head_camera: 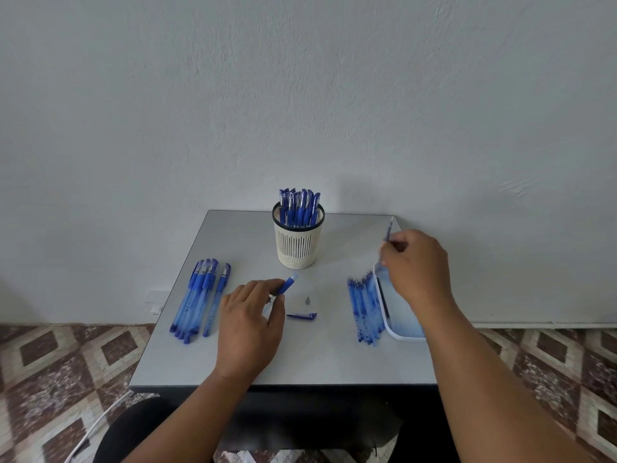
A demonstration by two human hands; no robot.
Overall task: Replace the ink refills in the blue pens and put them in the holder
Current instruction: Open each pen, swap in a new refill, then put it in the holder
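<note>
Grey table point(233, 355): holder point(298, 243) filling with pens; left hand point(250, 324) gripping open barrel point(287, 284), right hand point(415, 262) pinching refill point(389, 230) above tray point(397, 329); uncapped batch point(200, 295) left of barrel waiting.

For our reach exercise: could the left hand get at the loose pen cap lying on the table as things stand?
Probably not at once: the left hand already grips a pen barrel, though the pen cap lies just beside it with nothing between.

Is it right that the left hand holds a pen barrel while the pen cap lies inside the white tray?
Not quite. In the head view the left hand holds the pen barrel, but the pen cap lies on the table, not in the white tray.
</note>
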